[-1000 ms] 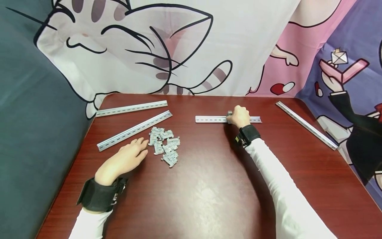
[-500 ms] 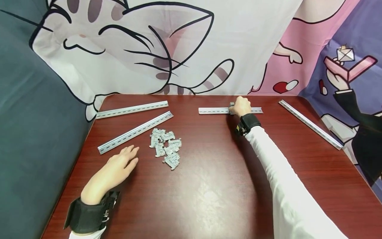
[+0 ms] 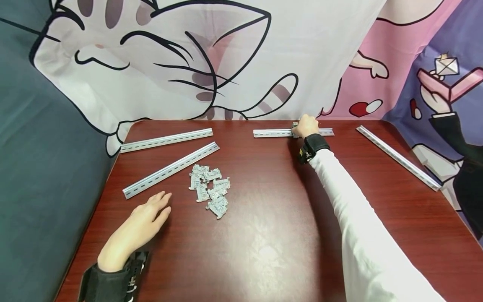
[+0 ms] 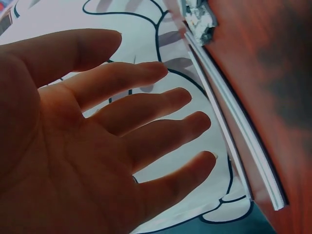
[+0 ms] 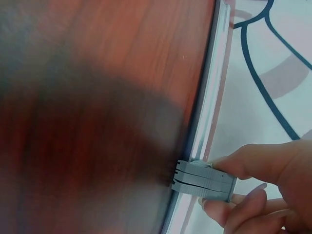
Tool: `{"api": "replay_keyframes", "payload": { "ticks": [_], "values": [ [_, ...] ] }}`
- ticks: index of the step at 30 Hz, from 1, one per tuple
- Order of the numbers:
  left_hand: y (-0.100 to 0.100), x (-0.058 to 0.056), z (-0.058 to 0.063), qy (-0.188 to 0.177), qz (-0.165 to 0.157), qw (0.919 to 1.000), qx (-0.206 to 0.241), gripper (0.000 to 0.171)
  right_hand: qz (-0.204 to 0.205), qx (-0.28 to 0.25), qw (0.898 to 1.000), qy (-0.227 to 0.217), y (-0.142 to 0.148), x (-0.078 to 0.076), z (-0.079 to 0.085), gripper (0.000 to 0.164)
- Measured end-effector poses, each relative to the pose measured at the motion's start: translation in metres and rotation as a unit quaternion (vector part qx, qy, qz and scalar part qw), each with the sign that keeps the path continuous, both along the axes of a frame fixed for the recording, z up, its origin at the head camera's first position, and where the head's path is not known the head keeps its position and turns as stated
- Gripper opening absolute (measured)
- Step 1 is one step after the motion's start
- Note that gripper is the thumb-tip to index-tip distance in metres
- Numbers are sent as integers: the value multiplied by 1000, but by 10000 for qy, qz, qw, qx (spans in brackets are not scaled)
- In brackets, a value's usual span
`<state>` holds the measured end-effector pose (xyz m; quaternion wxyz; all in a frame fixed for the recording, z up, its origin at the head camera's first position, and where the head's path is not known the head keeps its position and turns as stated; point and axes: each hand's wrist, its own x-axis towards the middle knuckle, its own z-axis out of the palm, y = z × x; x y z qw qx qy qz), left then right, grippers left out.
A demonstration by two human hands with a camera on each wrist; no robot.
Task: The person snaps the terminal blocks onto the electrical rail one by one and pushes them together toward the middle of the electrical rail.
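Note:
My right hand (image 3: 306,126) pinches a pair of grey DIN rail terminal blocks (image 5: 204,180) between thumb and fingers. They sit side by side across a slotted metal DIN rail (image 3: 272,133), which lies near the table's back edge; the hand hides part of it. My left hand (image 3: 137,226) is held over the left of the table, fingers straight and spread, holding nothing. In the left wrist view its palm and fingers (image 4: 161,100) show bare. To its right, a pile of loose grey terminal blocks (image 3: 218,206) lies on the wood.
Two more DIN rails lie at the left, a rear one (image 3: 166,140) and a slanted one (image 3: 171,170) beside the pile. Another rail (image 3: 400,158) lies slanted near the right edge. A cartoon cloth (image 3: 245,54) hangs right behind the brown table (image 3: 256,251).
My right hand has moved away from me, and the rail with its terminal blocks has shifted towards the back edge. My left hand has drawn back from the pile, towards the front left.

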<state>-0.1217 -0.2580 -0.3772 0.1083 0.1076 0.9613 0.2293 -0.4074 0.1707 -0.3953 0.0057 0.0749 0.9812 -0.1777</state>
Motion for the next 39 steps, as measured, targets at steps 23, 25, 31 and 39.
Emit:
{"api": "replay_keyframes", "payload": {
  "ticks": [23,25,31,39],
  "values": [
    [-5,-17,1,132,49,9998,-141,45,430,-96,9973,583,8,-16,-5,47],
    [-8,-33,-3,172,-44,9996,-209,44,428,-211,9956,803,17,-4,-6,49],
    [-16,-67,-22,-403,-91,9979,-500,50,468,-480,9925,1018,65,40,1,45],
    [-5,-100,-25,-909,-173,9937,-635,66,957,-774,9877,961,122,106,21,38]
  ]
}}
